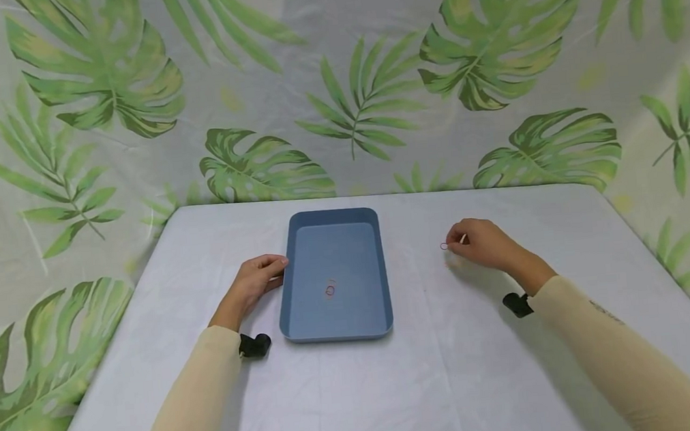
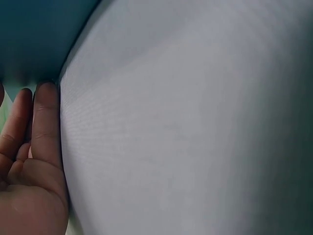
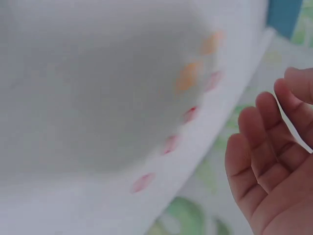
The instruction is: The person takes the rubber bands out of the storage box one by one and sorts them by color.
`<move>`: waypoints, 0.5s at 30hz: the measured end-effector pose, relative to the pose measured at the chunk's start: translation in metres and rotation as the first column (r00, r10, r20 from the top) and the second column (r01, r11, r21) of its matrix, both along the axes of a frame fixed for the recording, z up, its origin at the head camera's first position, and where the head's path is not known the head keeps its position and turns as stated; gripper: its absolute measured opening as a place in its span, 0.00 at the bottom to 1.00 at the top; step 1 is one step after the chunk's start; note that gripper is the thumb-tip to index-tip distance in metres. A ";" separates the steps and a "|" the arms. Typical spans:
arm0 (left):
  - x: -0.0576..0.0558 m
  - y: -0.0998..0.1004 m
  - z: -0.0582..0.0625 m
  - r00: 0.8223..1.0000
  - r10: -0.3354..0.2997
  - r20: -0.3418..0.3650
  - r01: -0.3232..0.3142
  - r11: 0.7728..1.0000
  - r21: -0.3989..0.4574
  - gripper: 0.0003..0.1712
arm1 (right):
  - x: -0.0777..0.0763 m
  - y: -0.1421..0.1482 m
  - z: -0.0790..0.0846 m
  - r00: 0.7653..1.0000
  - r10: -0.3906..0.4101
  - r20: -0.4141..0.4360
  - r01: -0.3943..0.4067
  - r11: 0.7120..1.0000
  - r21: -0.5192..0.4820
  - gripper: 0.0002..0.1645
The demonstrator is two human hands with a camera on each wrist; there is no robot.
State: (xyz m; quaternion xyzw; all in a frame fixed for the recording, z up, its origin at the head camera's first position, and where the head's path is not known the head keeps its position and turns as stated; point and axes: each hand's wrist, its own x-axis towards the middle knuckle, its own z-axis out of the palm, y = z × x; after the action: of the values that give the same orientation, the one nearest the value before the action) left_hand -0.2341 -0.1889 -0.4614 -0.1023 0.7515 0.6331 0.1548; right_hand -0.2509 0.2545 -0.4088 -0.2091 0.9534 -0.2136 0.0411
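A blue rectangular tray (image 1: pixel 332 244) lies on the white table, with a few thin red and pale loops (image 1: pixel 329 290) on its floor. My left hand (image 1: pixel 253 278) is at the tray's left side, fingertips right at the rim. In the left wrist view its fingers (image 2: pixel 46 122) stretch straight up to the tray wall (image 2: pixel 34 39). To the right of the tray, my right hand (image 1: pixel 483 243) pinches a small thin red loop (image 1: pixel 444 246) between thumb and fingertips. The right wrist view shows this hand's fingers (image 3: pixel 252 127) bent, with the pinched loop out of sight.
Several blurred loops, orange (image 3: pixel 188 77) and red or pink (image 3: pixel 143 182), form a row on the cloth in the right wrist view. A white cloth covers the table (image 1: pixel 361 399). Behind it hangs a leaf-patterned curtain (image 1: pixel 365 97). Each wrist carries a black camera (image 1: pixel 254 345).
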 end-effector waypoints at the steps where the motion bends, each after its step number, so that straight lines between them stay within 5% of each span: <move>1: 0.000 0.000 0.000 1.000 0.001 0.001 -0.001 1.000 0.003 0.22 | -0.001 -0.006 0.004 1.000 0.020 0.001 -0.019 1.000 -0.005 0.06; 15: 0.003 0.001 0.000 1.000 -0.007 -0.013 0.007 1.000 0.003 0.24 | -0.003 -0.093 0.038 0.962 0.271 -0.030 -0.270 0.962 0.043 0.08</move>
State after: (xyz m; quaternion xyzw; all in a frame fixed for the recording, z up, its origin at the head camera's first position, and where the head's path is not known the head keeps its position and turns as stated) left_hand -0.2314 -0.1884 -0.4619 -0.0953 0.7519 0.6344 0.1521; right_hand -0.2538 0.1613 -0.3711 -0.3402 0.9205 -0.1837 0.0569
